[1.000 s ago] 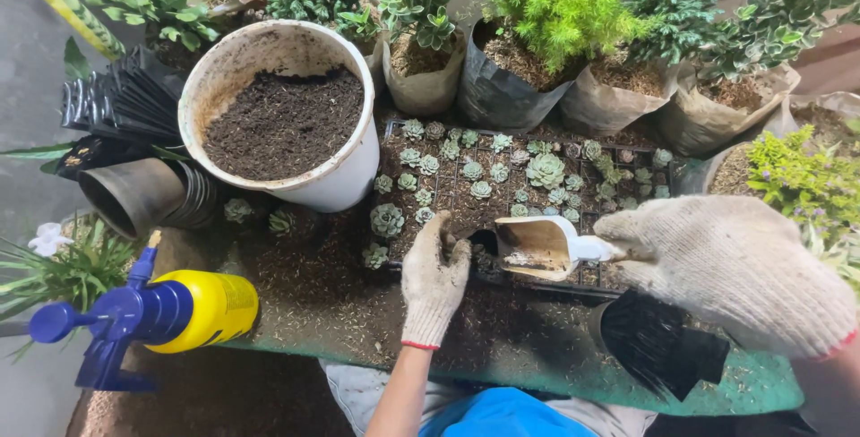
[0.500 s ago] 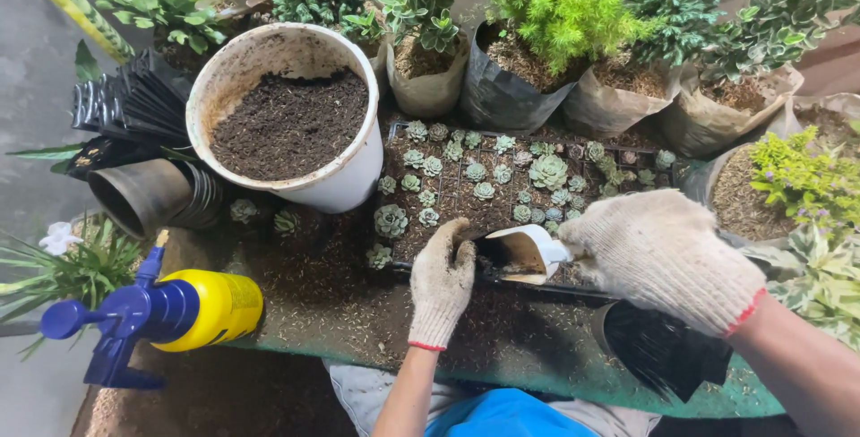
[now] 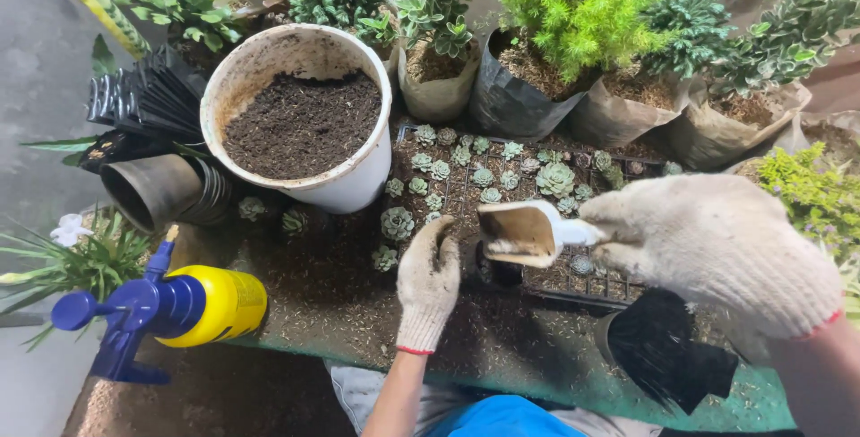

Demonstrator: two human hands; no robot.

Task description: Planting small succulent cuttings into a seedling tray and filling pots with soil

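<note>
gripping white scoop (image 3: pixel 524 233) in gloved right hand (image 3: pixel 717 253), above succulent tray (image 3: pixel 502 177) at 12 o'clock; left hand (image 3: pixel 428 280) curled round small black pot (image 3: pixel 494 269). risk: tilted scoop spilling soil onto seedlings.

A green bench (image 3: pixel 537 374) (strewn with soil) carries everything. On it rest a white soil bucket (image 3: pixel 305 119), a seedling tray (image 3: pixel 502 177), a yellow sprayer (image 3: pixel 179 307) and bagged plants (image 3: pixel 573 52).
</note>
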